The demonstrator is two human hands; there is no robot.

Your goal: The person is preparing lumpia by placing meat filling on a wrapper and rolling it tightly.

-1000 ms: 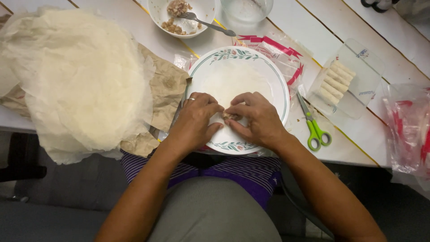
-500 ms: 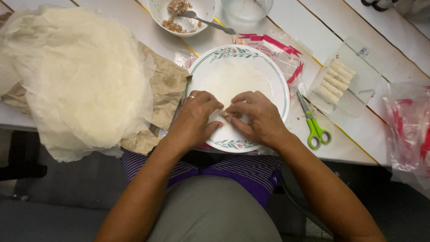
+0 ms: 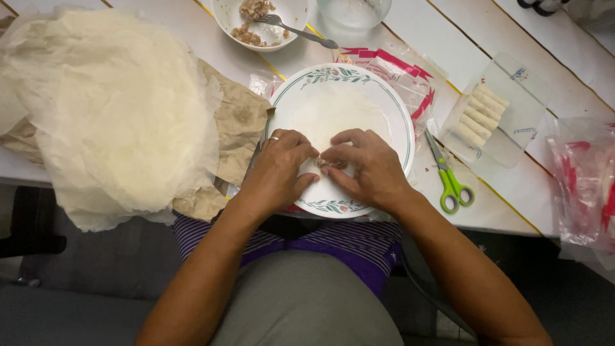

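Note:
A thin pale wrapper sheet (image 3: 336,112) lies on a white plate (image 3: 398,109) with a floral rim. My left hand (image 3: 277,172) and my right hand (image 3: 366,168) rest side by side on the wrapper's near edge. Both pinch and fold the wrapper over a small brown lump of filling (image 3: 333,163) that shows between the fingertips. A ring is on my left hand.
A big stack of wrapper sheets (image 3: 109,109) on brown paper lies left. Behind the plate stand a bowl of filling (image 3: 282,16) with a fork (image 3: 298,29) and a glass bowl (image 3: 353,11). Green-handled scissors (image 3: 450,182), a clear tray of finished rolls (image 3: 480,115) and plastic bags (image 3: 586,186) lie right.
My fingers have shifted slightly on the wrapper's edge, tucking it closer around the filling. Nothing else has moved.

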